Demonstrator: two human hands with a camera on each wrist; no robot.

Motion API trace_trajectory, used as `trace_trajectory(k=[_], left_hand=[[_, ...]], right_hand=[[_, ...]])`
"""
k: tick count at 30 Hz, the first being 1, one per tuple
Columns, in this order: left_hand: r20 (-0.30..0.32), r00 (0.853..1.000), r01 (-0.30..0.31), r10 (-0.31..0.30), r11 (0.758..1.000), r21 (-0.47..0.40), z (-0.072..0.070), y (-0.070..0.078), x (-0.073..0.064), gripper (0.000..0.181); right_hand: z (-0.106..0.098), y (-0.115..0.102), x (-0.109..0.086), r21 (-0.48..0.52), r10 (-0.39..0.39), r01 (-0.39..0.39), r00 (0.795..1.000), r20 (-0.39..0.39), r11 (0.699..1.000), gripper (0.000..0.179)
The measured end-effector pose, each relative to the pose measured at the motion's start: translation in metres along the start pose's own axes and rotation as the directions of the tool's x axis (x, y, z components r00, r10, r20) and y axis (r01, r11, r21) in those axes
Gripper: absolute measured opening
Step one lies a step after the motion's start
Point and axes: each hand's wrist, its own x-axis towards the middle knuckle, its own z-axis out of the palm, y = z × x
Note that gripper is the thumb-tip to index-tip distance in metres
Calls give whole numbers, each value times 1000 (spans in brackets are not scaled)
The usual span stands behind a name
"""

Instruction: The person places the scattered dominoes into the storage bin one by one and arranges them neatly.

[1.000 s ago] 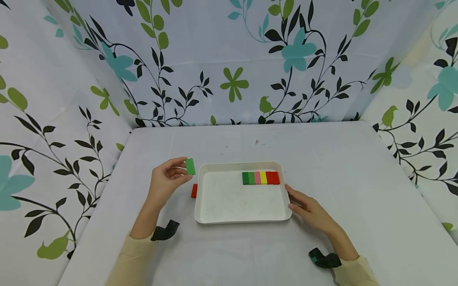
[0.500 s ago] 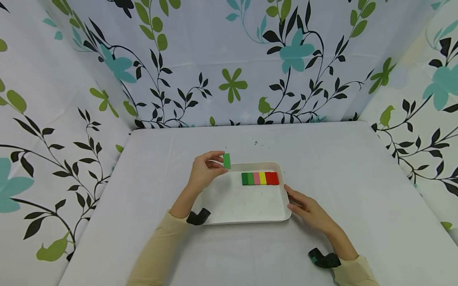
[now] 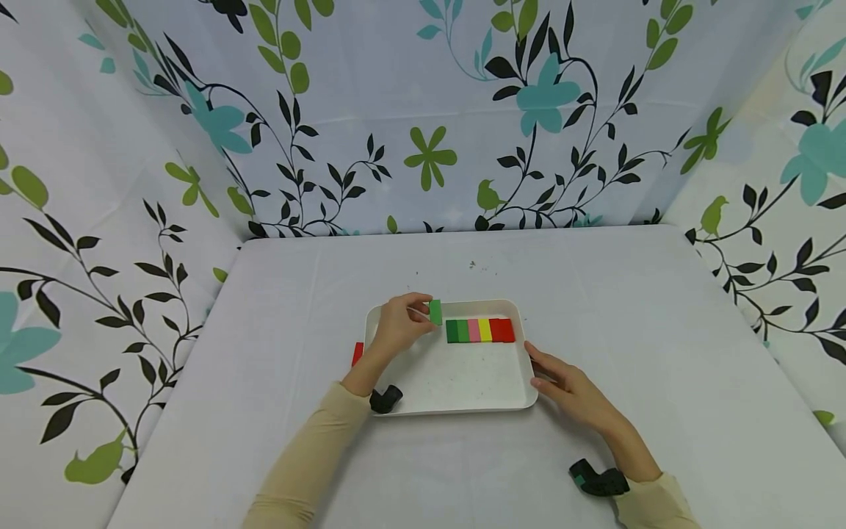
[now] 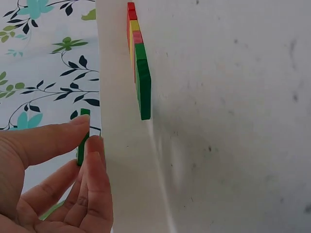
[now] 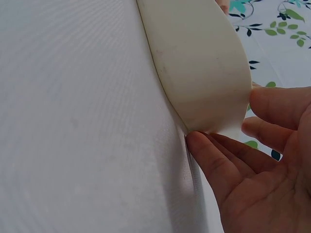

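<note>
My left hand (image 3: 401, 323) pinches a green domino block (image 3: 435, 312) between thumb and fingers, above the back left part of a white tray (image 3: 456, 386). In the left wrist view the held domino block (image 4: 83, 145) stands on edge between the fingertips. Just right of it, a tight row of domino blocks (image 3: 480, 330) sits in the tray: green, pink, yellow and red. My right hand (image 3: 571, 386) grips the tray's right side. In the right wrist view its thumb lies at the rim and its fingertips touch the base of the tray's wall (image 5: 199, 63).
A red block (image 3: 358, 353) lies on the white table (image 3: 463, 470) against the tray's left side, partly hidden. Patterned curtains (image 3: 436, 95) hang behind and at both sides. Each wrist wears a black camera mount (image 3: 598, 479).
The left hand has carried the green domino block rightward from left of the tray to over it, then lowered it near the row. The right hand stays at the tray's edge.
</note>
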Motion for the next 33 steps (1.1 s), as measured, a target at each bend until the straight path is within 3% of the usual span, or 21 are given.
trace_trajectory(k=[6,15,22,33], left_hand=[[42,999,27,-30,998,60,5,-7,4,46],[132,987,89,-95,995,55,10,-13,10,46],[142,978,143,-150,988,60,14,-18,11,48],[138,981,133,-140,989,59,17,-22,11,47]], right_hand=[[0,0,0,-4,-1,1,1000,1,1000,59],[0,1,0,0,1,-1,1000,2,1000,59],[0,1,1,7,-2,2,1000,2,1000,59],[1,2,1,28,1,-1,1000,10,1000,59]])
